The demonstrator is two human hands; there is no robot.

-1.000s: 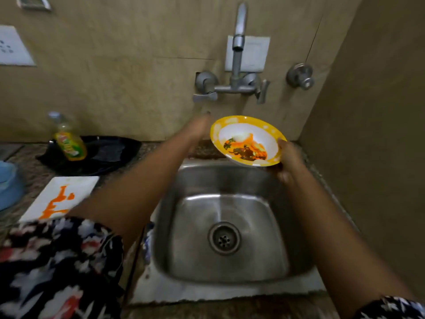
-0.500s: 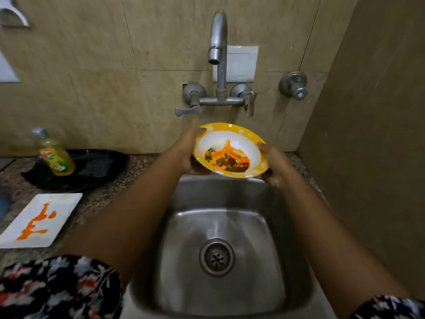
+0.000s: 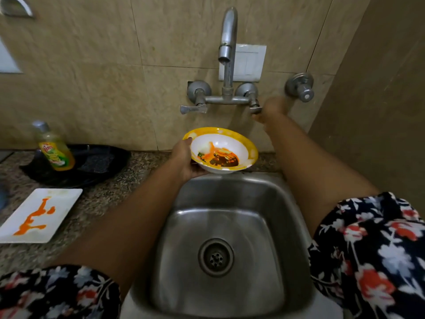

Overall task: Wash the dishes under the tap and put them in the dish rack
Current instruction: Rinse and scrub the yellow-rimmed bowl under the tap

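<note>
Left hand (image 3: 184,161): fingers curled under the base of the bowl (image 3: 220,150), thumb hooked over its yellow rim. One-handed hold, bowl tipped slightly toward the wearer, raised over the back edge of the sink (image 3: 264,226) and below the spout of the tap (image 3: 227,42).

Right hand (image 3: 271,109): at the right tap handle (image 3: 255,108). The hand is blurred; whether its fingers have closed on the lever cannot be told. No water shows at the spout.

Assessment: washing has not begun. The dish rack is not in view.

Risks:
- The bowl sits forward of the spout's line. A stream would likely miss it or strike the rim and splash unless it is brought under.
- The hold is single-handed on a smooth, glossy surface. Water and sauce would probably make it slick, and a hard flow could twist it out of the thumb's hold.
- A drop would land in the steel basin.

Materials: the bowl is round and shallow, white inside with a dotted yellow rim, a printed picture at the bottom and an orange smear. It looks like melamine or plastic. The sink is brushed stainless steel, rectangular with rounded corners, and has a round perforated drain (image 3: 216,257).

Surroundings: a speckled granite desk (image 3: 110,192) carries a square white plate (image 3: 39,215) streaked orange, a black tray (image 3: 96,164) and a dish-soap bottle (image 3: 54,150).
</note>
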